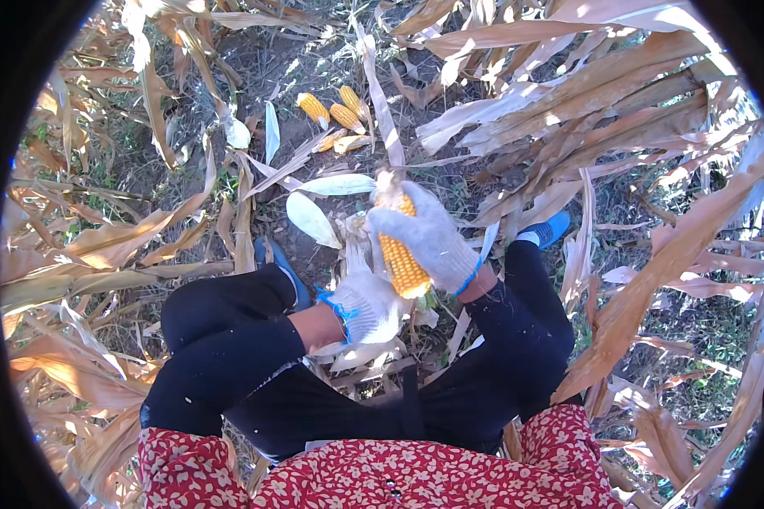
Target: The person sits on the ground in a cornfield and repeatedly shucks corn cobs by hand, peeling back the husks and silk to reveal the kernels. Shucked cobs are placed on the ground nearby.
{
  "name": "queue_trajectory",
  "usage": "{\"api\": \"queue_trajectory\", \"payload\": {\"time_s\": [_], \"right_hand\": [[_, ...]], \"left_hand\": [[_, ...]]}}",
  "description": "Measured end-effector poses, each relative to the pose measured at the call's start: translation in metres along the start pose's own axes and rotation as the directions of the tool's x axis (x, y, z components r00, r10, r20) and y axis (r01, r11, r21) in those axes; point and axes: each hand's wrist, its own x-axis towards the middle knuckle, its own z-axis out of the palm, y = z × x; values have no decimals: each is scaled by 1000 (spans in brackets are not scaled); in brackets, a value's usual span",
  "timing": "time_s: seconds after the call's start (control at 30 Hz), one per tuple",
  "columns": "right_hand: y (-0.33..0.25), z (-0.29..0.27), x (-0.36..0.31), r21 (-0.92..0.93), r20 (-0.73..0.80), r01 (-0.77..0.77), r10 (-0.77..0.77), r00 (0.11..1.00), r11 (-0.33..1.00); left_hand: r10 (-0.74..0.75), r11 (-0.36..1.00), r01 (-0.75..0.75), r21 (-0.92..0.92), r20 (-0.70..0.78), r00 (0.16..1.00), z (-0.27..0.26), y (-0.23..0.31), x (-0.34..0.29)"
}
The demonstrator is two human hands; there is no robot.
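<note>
My right hand [429,233], in a pale knit glove with a blue cuff, is closed around a husked ear of corn [401,259]. The yellow cob is tilted, its broad end low and its upper tip partly under the fingers. Just left of and below it, my left hand [367,307] wears a matching glove and is closed on dry corn husk [353,246], which sticks up from the fist. Its fingers are partly hidden. Pale peeled husk leaves [311,219] spread out beyond my left hand.
Several bare yellow corn ears [345,120] lie in a small pile on the soil ahead. Dry corn stalks and leaves [603,102] crowd the right, and more dry leaves [119,242] lie at the left. My bent legs and blue shoes [552,227] flank the working spot.
</note>
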Motion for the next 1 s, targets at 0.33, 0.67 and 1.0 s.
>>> {"api": "queue_trajectory", "payload": {"time_s": [0.33, 0.67, 1.0], "right_hand": [[136, -48, 3, 616, -378, -96, 400, 835, 782], [46, 2, 46, 717, -197, -43, 261, 945, 696], [137, -116, 55, 152, -638, -79, 159, 754, 985]], "left_hand": [[-36, 987, 160, -2, 972, 233, 23, -19, -97], [0, 980, 155, -123, 782, 623, 153, -48, -239], [42, 996, -72, 42, 499, 866, -47, 7, -108]]}}
